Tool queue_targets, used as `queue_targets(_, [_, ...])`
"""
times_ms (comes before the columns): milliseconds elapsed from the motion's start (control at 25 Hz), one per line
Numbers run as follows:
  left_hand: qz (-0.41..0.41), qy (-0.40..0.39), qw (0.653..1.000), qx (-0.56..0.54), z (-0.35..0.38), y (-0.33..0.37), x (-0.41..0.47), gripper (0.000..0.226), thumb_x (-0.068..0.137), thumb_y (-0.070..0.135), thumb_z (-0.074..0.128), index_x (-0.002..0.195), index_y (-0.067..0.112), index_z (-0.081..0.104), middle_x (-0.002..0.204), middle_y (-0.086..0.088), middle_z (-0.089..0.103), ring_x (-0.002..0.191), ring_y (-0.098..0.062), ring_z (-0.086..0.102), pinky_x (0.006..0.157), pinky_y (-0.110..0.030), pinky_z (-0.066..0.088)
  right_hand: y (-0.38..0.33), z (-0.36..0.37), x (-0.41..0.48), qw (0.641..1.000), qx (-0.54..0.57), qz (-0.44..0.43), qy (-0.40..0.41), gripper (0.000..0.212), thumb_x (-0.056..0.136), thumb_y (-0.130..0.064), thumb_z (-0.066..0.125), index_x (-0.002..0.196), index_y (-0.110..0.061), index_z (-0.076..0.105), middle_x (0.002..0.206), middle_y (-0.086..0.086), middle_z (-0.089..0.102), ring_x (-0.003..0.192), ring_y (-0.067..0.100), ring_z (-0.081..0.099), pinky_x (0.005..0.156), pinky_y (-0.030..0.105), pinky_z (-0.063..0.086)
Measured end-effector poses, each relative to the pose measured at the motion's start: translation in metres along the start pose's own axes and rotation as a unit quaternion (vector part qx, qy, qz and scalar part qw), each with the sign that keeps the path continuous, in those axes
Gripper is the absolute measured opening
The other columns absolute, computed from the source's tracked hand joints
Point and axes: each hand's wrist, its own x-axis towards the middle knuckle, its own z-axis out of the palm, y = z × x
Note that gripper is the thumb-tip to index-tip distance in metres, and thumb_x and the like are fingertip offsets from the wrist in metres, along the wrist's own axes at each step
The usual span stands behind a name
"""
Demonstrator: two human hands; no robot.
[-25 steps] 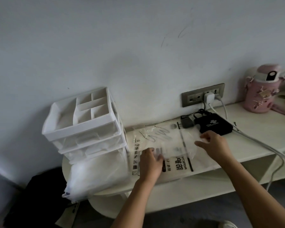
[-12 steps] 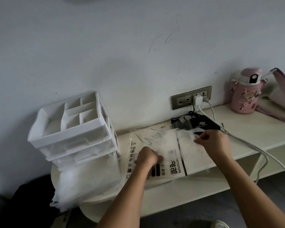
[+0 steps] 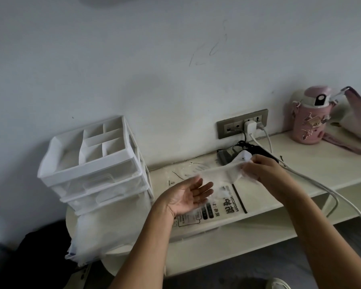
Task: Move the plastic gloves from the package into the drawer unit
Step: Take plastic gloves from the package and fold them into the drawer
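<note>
Glove (image 3: 221,174) lengthwise left-right, higher at right hand (image 3: 266,171)

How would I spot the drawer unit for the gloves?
Follow the long cream shelf to its left end. There stands the white plastic drawer unit. Unlike the flat printed package beside it, it is a tall stack topped by a divided tray.

2 forearms show, both bare from the bottom edge of the view up to the wrists. The left hand (image 3: 187,197) and the right hand (image 3: 264,170) are bare as well. At the very bottom edge, the rounded toe of 1 pale, off-white shoe (image 3: 278,284) shows, dim and partly cut off.
</note>
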Motion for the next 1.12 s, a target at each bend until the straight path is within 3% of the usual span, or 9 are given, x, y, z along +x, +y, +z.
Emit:
queue_targets(120, [-0.022,0.011,0.996,-0.091,-0.004,-0.004,0.005,0.08,0.066,0.07,0.062,0.1,-0.001,0.066,0.108,-0.014,0.069,0.095,-0.028,0.069,0.09,-0.052,0.047,-0.008,0.001,-0.004,0.996,0.015,-0.002,-0.083,0.016,0.077,-0.013,0.063,0.079,-0.003,0.051,0.095,0.017,0.065,0.084,0.027,0.059,0.074,0.035,0.043])
queue_targets(200, [-0.035,0.042,0.992,-0.112,-0.006,-0.007,0.009,0.09,0.07,0.078,0.048,0.101,-0.005,0.064,0.102,-0.013,0.071,0.09,-0.027,0.07,0.087,-0.055,0.048,-0.013,-0.001,-0.006,0.991,0.047,-0.005,-0.126,0.017,0.07,-0.01,0.058,0.082,-0.001,0.05,0.109,0.008,0.07,0.099,0.022,0.066,0.082,0.033,0.048])
queue_targets(320, [-0.036,0.055,0.994,-0.089,0.0,-0.014,0.008,0.069,0.075,0.06,0.062,0.096,-0.006,0.065,0.089,-0.011,0.071,0.078,-0.025,0.071,0.086,-0.047,0.051,-0.021,0.001,-0.012,0.986,0.074,-0.004,-0.151,0.008,0.077,0.004,0.053,0.078,-0.002,0.047,0.104,0.01,0.071,0.099,0.021,0.067,0.072,0.021,0.053])
queue_targets(480, [-0.028,0.042,0.999,-0.016,0.012,-0.014,0.0,0.051,0.063,0.031,0.079,0.1,-0.001,0.066,0.071,-0.007,0.066,0.063,-0.016,0.067,0.07,-0.038,0.058,-0.021,0.007,-0.012,0.981,0.081,0.008,-0.174,0.025,0.085,0.014,0.042,0.07,-0.005,0.043,0.091,0.003,0.073,0.085,0.02,0.068,0.06,0.015,0.05])
queue_targets(640, [-0.036,0.047,0.997,0.047,0.018,-0.02,-0.003,0.099,0.037,0.051,0.091,0.115,0.0,0.055,0.095,-0.015,0.066,0.095,-0.029,0.066,0.089,-0.045,0.051,-0.029,0.025,-0.013,0.946,0.231,0.003,-0.228,0.003,0.068,-0.003,0.054,0.07,-0.001,0.053,0.126,0.021,0.058,0.111,0.034,0.061,0.079,0.026,0.055])
queue_targets(800, [0.012,-0.068,0.998,0.002,0.018,-0.035,-0.006,0.134,0.031,0.077,0.077,0.138,0.005,0.041,0.128,-0.019,0.056,0.121,-0.031,0.053,0.105,-0.057,0.031,-0.037,0.046,-0.013,0.9,0.32,0.03,-0.294,0.036,0.069,-0.013,0.052,0.095,0.001,0.073,0.134,0.027,0.049,0.12,0.041,0.053,0.092,0.039,0.051])
queue_targets(920, [0.105,-0.105,0.987,-0.052,0.019,-0.036,-0.015,0.1,0.038,0.067,0.084,0.117,0.008,0.065,0.109,-0.017,0.068,0.103,-0.029,0.064,0.098,-0.059,0.039,-0.034,0.048,-0.008,0.814,0.431,0.068,-0.383,0.048,0.082,-0.006,0.036,0.122,0.019,0.046,0.127,0.033,0.051,0.117,0.045,0.053,0.097,0.045,0.045])
queue_targets(1000, [0.139,-0.064,0.985,-0.086,0.018,-0.031,-0.025,0.073,0.042,0.045,0.092,0.099,0.004,0.071,0.089,-0.015,0.07,0.08,-0.025,0.069,0.081,-0.045,0.057,-0.03,0.051,-0.007,0.829,0.409,0.064,-0.376,0.041,0.084,-0.004,0.036,0.118,0.015,0.049,0.109,0.031,0.057,0.105,0.044,0.058,0.095,0.046,0.045])
queue_targets(1120, [0.178,0.045,0.981,-0.061,0.004,-0.017,-0.044,0.032,0.064,0.024,0.082,0.084,0.003,0.068,0.075,-0.01,0.067,0.061,-0.016,0.066,0.055,-0.025,0.055,-0.02,0.047,-0.003,0.929,0.232,0.053,-0.284,0.036,0.073,-0.007,0.05,0.106,0.006,0.052,0.126,0.026,0.056,0.103,0.035,0.062,0.079,0.034,0.054])
